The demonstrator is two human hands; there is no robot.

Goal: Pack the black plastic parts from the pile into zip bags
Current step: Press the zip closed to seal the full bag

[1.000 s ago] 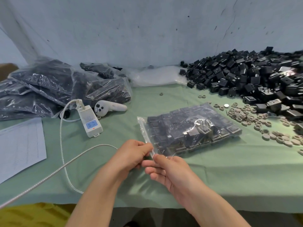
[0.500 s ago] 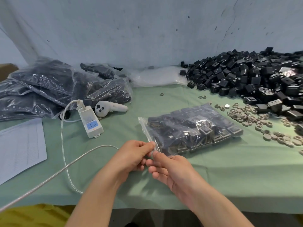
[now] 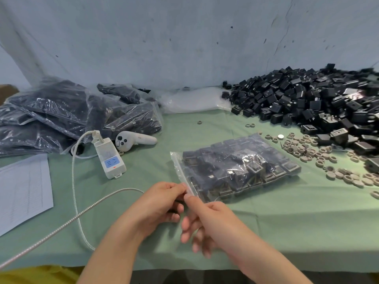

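Black plastic parts [image 3: 307,99] are heaped at the far right of our green cloth table [image 3: 287,226], right up against the wall [image 3: 184,37]. One zip bag [image 3: 235,167] packed with them lies flat mid-table, just left of the heap, its zip edge on the left side.

>> ok, and what are our hands doing with it?

Both are on the near end of that zip strip. Our left hand [image 3: 155,203] pinches the strip between thumb and fingertips, and our right hand [image 3: 211,220] pinches it right beside, so the two hands meet there. The rest of the right fingers hang loosely curled underneath, a bit blurry. Whether the strip is sealed all the way along, we can't tell.

>> what else have we got lying around?

Back left there's a stack of filled bags [image 3: 71,113], same dark stuff inside. Just in front of it sit a white controller [image 3: 133,139] and a white power strip [image 3: 109,158] with a blue label, and a braided metal cable [image 3: 73,181] loops off it toward the near edge. A printed sheet of paper [image 3: 22,191] lies at the far left. Grey rings [image 3: 307,152] are scattered between the packed bag and the heap, and some empty clear bags [image 3: 192,99] lie against the wall at the back.
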